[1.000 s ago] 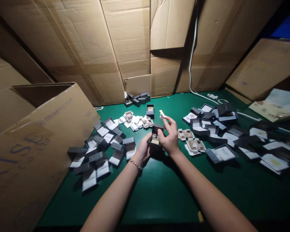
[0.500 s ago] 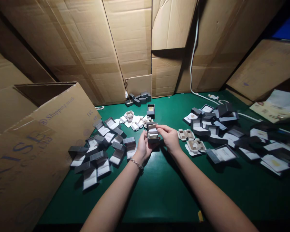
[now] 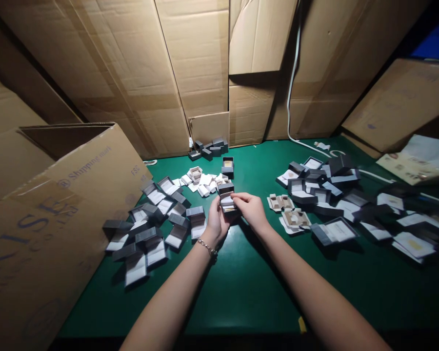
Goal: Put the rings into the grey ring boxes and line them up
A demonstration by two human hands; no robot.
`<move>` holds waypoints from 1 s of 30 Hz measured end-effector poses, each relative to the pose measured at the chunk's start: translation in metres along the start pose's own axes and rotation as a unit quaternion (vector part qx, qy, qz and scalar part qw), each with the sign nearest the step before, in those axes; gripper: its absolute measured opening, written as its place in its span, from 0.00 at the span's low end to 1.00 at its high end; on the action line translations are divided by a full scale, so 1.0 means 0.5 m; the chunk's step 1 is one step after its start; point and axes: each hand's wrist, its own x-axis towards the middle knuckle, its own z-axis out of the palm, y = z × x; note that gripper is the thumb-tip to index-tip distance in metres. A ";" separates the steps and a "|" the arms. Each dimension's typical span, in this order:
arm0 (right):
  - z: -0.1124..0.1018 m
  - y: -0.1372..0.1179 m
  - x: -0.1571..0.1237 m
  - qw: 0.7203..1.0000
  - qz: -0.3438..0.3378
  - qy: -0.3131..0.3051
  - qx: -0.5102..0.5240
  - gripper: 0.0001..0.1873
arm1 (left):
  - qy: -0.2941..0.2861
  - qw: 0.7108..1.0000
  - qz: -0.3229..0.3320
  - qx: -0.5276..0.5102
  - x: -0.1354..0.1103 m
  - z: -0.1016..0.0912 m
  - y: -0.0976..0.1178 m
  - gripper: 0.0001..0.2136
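In the middle of the head view, my left hand [image 3: 214, 222] is wrapped round a small dark box [image 3: 226, 187] with its lid raised, holding it above the table. The fingertips of my right hand [image 3: 253, 210] pinch the right edge of a white insert [image 3: 227, 200] at the box's opening. How deep the insert sits is hard to make out. Just beyond the hands lies a heap of small white inserts [image 3: 205, 185]. Behind the held box another open dark box [image 3: 227, 166] stands, with a yellowish patch inside.
Open dark boxes with white linings lie left [image 3: 154, 246] and right [image 3: 334, 231] on the green table [image 3: 237, 292]. Brown-and-white card inserts [image 3: 295, 220] lie right of my hands. A large carton [image 3: 76, 204] stands at left; a white cable [image 3: 289, 97] hangs behind.
The right fingertips have shifted slightly left and down with the white insert, which now sits lower against the box. The box is tipped so more of its lid shows.
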 end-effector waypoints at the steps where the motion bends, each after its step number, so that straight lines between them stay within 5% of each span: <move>1: 0.000 0.000 -0.002 0.999 -0.022 0.000 -0.024 0.12 | 0.000 1.000 0.007 0.007 0.000 -0.001 -0.002 0.13; 5: -0.002 -0.001 -0.008 0.991 -0.089 -0.010 -0.102 0.11 | 0.013 0.998 0.042 0.048 0.002 -0.005 -0.009 0.16; 20: -0.001 0.001 -0.015 0.986 -0.115 0.000 -0.122 0.07 | 0.039 0.992 0.069 0.101 0.009 -0.009 -0.017 0.19; 25: 0.001 0.000 -0.019 0.983 -0.125 0.000 -0.134 0.13 | 0.047 0.991 0.066 0.104 0.008 -0.007 -0.017 0.20; 30: 0.000 0.009 -0.009 0.980 -0.130 0.063 -0.135 0.21 | 0.058 0.988 0.065 0.128 0.009 -0.007 -0.019 0.19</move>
